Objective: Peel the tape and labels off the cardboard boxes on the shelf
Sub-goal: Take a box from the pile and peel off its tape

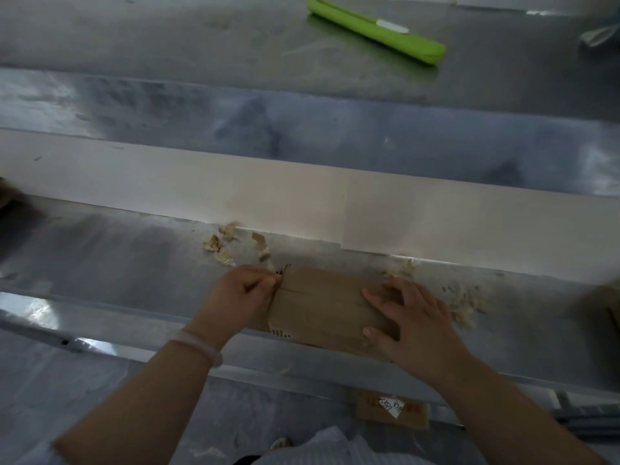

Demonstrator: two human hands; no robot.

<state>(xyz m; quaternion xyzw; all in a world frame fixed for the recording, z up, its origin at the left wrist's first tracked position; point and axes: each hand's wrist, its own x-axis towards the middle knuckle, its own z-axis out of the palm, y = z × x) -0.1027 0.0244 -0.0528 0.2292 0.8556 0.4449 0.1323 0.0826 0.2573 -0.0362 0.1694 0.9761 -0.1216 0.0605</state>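
Cardboard box [322,303] lies flat on the lower metal shelf [134,263], its near edge at the front lip of the shelf. The right hand [412,317] rests on its right end with the fingers [375,298] spread and almost straight. I judge that it presses down so the light box does not slide. The left hand [240,293] pinches a thin strip [280,271] at the left edge of the box between thumb and curled fingers. It is probably tape, and the pull goes away from the holding hand. The cardboard is matte brown with a seam along its length, and the shelf is smooth and reflecting. Pale, curled scraps [221,246] lie near both ends. A green cutter [375,30] lies on the upper shelf, well apart.
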